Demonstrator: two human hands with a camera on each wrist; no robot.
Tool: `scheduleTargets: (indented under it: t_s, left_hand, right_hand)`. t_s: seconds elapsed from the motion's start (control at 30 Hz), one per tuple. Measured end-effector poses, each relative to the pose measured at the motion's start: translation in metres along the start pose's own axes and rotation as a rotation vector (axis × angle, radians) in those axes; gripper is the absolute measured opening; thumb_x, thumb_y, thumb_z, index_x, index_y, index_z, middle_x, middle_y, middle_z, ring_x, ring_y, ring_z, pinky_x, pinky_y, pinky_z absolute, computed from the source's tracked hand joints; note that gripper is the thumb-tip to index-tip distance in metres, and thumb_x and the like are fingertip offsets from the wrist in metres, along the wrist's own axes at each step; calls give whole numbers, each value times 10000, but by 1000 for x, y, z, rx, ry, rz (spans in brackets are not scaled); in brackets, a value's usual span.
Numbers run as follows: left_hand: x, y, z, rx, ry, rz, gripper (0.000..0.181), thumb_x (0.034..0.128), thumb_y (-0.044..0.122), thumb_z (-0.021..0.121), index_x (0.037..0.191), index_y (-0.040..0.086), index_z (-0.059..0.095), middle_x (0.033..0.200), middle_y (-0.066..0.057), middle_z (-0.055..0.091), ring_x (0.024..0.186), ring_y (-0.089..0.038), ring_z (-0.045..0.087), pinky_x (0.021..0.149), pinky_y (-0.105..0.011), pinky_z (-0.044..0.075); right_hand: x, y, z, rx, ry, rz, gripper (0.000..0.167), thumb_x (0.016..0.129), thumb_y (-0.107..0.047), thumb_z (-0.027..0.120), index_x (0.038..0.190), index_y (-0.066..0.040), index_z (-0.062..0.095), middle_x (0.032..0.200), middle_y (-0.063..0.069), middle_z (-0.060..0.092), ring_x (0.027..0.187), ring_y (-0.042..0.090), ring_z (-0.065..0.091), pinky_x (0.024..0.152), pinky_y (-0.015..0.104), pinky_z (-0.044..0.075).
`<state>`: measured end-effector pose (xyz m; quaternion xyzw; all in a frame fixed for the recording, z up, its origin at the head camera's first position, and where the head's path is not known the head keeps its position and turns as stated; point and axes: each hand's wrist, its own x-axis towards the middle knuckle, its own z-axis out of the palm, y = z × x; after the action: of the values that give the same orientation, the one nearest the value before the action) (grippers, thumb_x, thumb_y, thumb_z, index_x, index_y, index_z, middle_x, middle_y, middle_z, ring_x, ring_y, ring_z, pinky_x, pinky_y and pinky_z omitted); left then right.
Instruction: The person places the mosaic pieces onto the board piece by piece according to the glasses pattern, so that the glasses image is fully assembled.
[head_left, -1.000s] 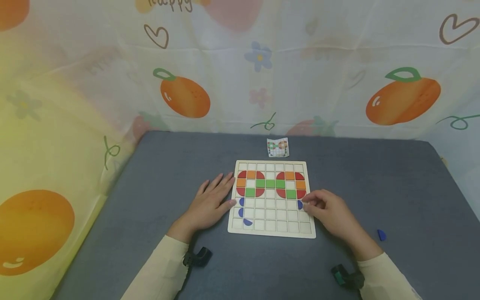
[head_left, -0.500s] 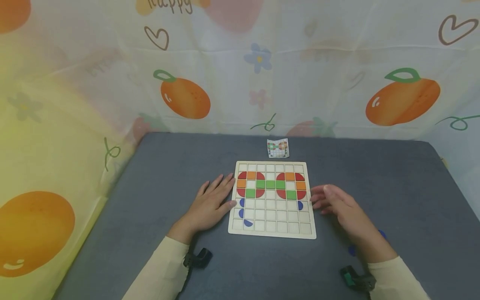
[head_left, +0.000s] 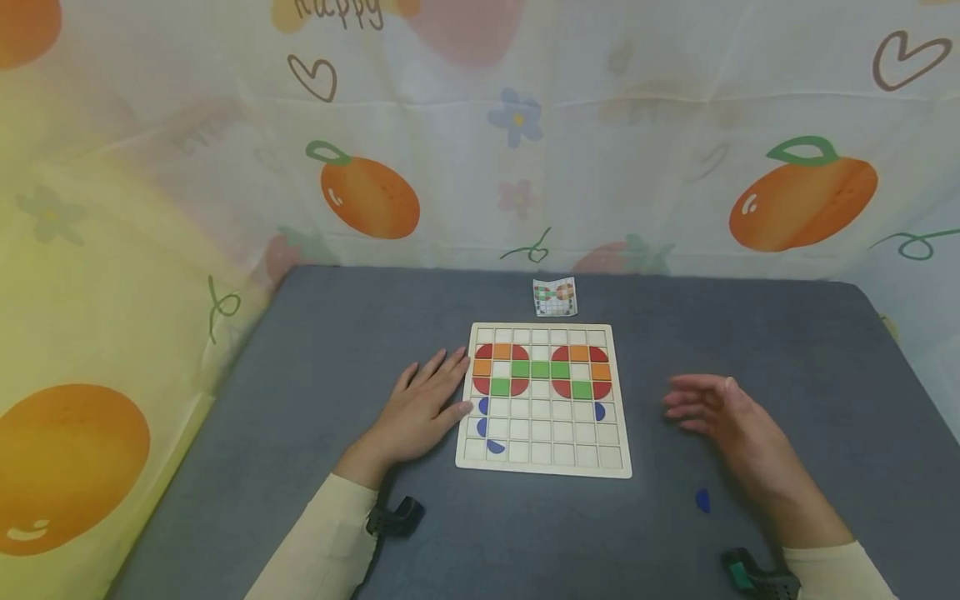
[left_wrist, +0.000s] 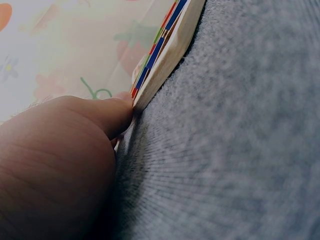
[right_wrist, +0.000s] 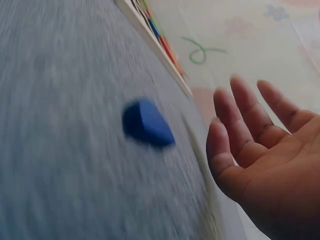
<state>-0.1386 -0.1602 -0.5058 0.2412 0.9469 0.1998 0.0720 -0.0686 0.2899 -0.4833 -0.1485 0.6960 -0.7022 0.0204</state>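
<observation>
A pale wooden grid board (head_left: 540,458) lies on the table with red, orange and green pieces in its upper rows. Blue half-round pieces sit lower down, several at the left and a blue half-round piece (head_left: 600,412) at the right. My left hand (head_left: 416,408) lies flat, its fingertips and thumb touching the board's left edge; the thumb (left_wrist: 117,111) meets that edge in the left wrist view. Well right of the board, my right hand (head_left: 731,425) hovers with loosely bent fingers and holds nothing. A loose blue half-round piece (head_left: 702,501) rests on the cloth below it.
Behind the board lies a small paper card (head_left: 555,297) printed with a coloured grid pattern. The grey tablecloth (head_left: 360,308) runs back to a fruit-printed curtain (head_left: 450,167). Black wrist cameras sit on both forearms.
My right hand has let go of the blue half-round piece at the board's right side and moved away rightward. One loose blue piece came into sight; another is now hidden. The left hand stays put.
</observation>
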Motion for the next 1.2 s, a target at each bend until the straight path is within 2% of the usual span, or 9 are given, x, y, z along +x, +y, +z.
scheduleTargets:
  t_s: [0.3, 0.5, 0.6, 0.7, 0.77, 0.87, 0.97, 1.07, 1.2]
  left_hand:
    - [-3, -3, 2, -14, 12, 21, 732, 1147, 481, 521, 1747, 161, 252, 1793, 30, 189, 1656, -237, 100, 1280, -599, 27]
    - [-2, -3, 3, -14, 17, 25, 730, 1148, 487, 514, 1747, 163, 254, 1794, 34, 188, 1656, -236, 100, 1281, -598, 29]
    - [-2, -2, 2, -14, 15, 20, 729, 1148, 484, 515, 1748, 166, 251, 1794, 39, 185, 1656, -233, 95, 1281, -593, 26]
    - [-2, -2, 2, -14, 14, 16, 732, 1146, 481, 521, 1747, 160, 254, 1793, 32, 192, 1656, -237, 97, 1281, -594, 27]
    - [-2, -1, 2, -11, 11, 11, 736, 1143, 485, 523, 1746, 161, 254, 1792, 32, 193, 1656, -232, 94, 1282, -589, 24]
    - [-1, -1, 1, -4, 5, 4, 738, 1142, 492, 522, 1747, 167, 250, 1792, 35, 191, 1657, -225, 88, 1284, -582, 22]
    - [-1, -1, 1, -4, 5, 6, 744, 1140, 487, 530, 1747, 158, 253, 1793, 20, 195, 1657, -238, 91, 1283, -592, 22]
    - [-1, -1, 1, -7, 10, 13, 747, 1138, 481, 540, 1745, 147, 259, 1793, 5, 204, 1656, -255, 103, 1280, -608, 29]
    - [-1, -1, 1, -10, 16, 22, 749, 1137, 480, 546, 1743, 141, 264, 1793, 0, 205, 1656, -265, 106, 1277, -619, 34]
  right_hand:
    - [-20, 7, -33, 92, 12, -67, 598, 1217, -194, 117, 1462, 81, 587, 1251, 190, 722, 1150, 239, 716, 992, 269, 533]
    - [-35, 9, -54, 99, 26, -44, 593, 1217, -197, 125, 1473, 17, 615, 1261, 139, 736, 1150, 205, 716, 979, 254, 535]
    - [-42, 9, -64, -2, 59, 23, 534, 1219, -174, 174, 1469, -66, 633, 1258, 77, 739, 1136, 157, 708, 946, 229, 535]
    - [-51, 9, -72, -227, 101, 136, 385, 1215, -141, 331, 1468, -101, 619, 1249, -36, 725, 1112, 66, 686, 885, 179, 522]
    - [-56, 10, -77, -371, 101, 200, 322, 1185, -98, 472, 1482, -57, 590, 1263, -103, 700, 1112, 15, 664, 852, 169, 524]
    - [-64, 11, -82, -516, 81, 260, 406, 1109, -63, 653, 1494, 22, 552, 1281, -183, 664, 1102, -31, 640, 808, 182, 547]
    - [-68, 11, -86, -571, 47, 293, 501, 1060, -78, 741, 1499, 55, 540, 1316, -132, 651, 1093, -31, 634, 801, 215, 562]
    - [-69, 9, -87, -644, -3, 327, 534, 1022, -123, 801, 1486, 23, 579, 1370, 22, 645, 1092, -81, 598, 803, 197, 537]
    - [-68, 7, -88, -744, -59, 318, 449, 975, -121, 850, 1377, -21, 676, 1356, 156, 589, 1051, -74, 549, 786, 191, 513]
